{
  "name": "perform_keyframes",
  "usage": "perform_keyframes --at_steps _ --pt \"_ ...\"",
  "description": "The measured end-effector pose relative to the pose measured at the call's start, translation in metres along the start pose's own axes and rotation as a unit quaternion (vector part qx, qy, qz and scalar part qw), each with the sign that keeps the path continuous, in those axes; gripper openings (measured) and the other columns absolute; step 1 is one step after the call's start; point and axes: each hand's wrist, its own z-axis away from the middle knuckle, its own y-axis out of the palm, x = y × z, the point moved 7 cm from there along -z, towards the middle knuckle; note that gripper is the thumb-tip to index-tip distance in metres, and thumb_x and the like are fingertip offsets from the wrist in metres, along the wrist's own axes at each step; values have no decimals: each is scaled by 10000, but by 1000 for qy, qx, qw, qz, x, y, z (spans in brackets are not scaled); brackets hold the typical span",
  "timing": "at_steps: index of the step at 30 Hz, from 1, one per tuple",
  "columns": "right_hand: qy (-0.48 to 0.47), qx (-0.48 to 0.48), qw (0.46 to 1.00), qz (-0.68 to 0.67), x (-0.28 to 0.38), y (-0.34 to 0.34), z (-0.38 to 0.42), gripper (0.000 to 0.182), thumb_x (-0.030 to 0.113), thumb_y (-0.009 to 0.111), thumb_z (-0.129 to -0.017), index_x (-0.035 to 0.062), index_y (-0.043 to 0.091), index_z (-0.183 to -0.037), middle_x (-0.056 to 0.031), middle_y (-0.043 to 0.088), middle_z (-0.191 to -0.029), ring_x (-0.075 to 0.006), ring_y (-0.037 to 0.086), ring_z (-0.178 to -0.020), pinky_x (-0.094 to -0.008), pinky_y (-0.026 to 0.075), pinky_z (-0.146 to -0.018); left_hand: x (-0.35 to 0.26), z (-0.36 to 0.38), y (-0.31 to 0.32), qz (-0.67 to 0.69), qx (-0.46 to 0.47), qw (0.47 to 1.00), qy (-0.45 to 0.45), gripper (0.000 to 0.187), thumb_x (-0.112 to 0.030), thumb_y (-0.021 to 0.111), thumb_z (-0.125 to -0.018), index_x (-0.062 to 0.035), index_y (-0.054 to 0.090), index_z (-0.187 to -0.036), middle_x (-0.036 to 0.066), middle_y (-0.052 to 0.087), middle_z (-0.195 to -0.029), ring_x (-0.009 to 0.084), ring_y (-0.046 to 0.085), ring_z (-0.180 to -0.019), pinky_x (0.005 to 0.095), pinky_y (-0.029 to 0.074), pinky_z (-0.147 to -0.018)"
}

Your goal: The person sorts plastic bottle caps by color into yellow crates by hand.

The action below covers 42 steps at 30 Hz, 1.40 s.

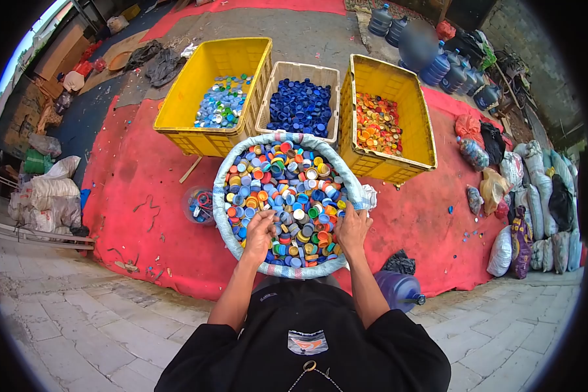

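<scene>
Lying under left fingers: mixed caps; right fingers by padded rim

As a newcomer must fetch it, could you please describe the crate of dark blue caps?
Start at the round tub of mixed bottle caps. Just beyond it, between the left yellow crate and the right yellow crate, stands the off-white crate. Unlike both neighbours, it is pale, smaller and holds dark blue caps.
</scene>
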Motion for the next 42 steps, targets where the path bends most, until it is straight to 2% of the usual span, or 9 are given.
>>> perform_keyframes --at_steps 14,18,21,24,27,28,31,32,42 --pt "63 33 994 81 1 18 -7 429 209 648 -787 33 513 -1154 -115 684 -917 -309 525 -959 -518 333 -785 22 26 -28 -106 1 994 2 167 -134 607 -910 -42 573 -1045 21 603 -882 49 487 -659 215 401 -600" --pt "54 6 998 28 5 4 -6 492 181 667 -769 28 499 -1206 -130 675 -922 -320 531 -949 -514 334 -802 22 23 -18 -171 6 985 9 211 -124 621 -893 -14 580 -1068 19 609 -876 49 477 -681 219 410 -600" --pt "63 -36 995 -65 6 -18 -3 524 140 682 -765 17 488 -1235 -132 659 -944 -281 565 -939 -464 400 -804 15 14 -5 -266 4 960 92 277 -120 663 -853 -3 578 -1089 37 631 -922 68 507 -688 231 439 -622" --pt "193 12 898 -395 -10 -14 8 510 112 696 -765 23 498 -1226 -117 635 -978 -228 593 -936 -374 470 -783 1 8 13 -459 5 884 92 391 -98 708 -785 -5 563 -1136 67 654 -1007 163 559 -766 295 478 -724" --pt "263 81 588 -761 -13 13 34 451 127 644 -807 37 501 -1225 -107 613 -1017 -181 596 -940 -320 503 -758 -6 -5 35 -577 45 762 290 524 -80 730 -729 -23 538 -1213 80 654 -1081 266 561 -878 366 463 -825" --pt "262 96 503 -818 -4 9 43 404 153 595 -783 43 547 -1169 -104 608 -1019 -203 593 -926 -346 497 -770 -5 -9 41 -593 61 750 288 613 -75 741 -715 -39 507 -1281 74 648 -1130 307 534 -955 419 431 -878" --pt "245 137 348 -894 8 17 67 377 176 557 -729 38 602 -1077 -103 612 -1010 -227 593 -916 -366 493 -779 -4 -22 54 -658 109 676 314 690 -85 762 -703 -56 483 -1333 56 653 -1136 285 543 -942 415 434 -864" --pt "259 152 327 -896 10 20 74 360 185 558 -680 41 635 -1001 -101 618 -986 -249 593 -912 -380 486 -790 -4 -23 58 -659 125 666 326 724 -92 779 -691 -72 480 -1350 54 658 -1130 285 542 -942 420 429 -870" --pt "281 149 341 -884 11 27 87 342 190 567 -705 60 631 -1015 -93 605 -945 -233 596 -861 -380 491 -790 12 -50 58 -710 171 611 307 653 -124 784 -699 -96 542 -1306 103 658 -1034 287 552 -958 424 434 -861"
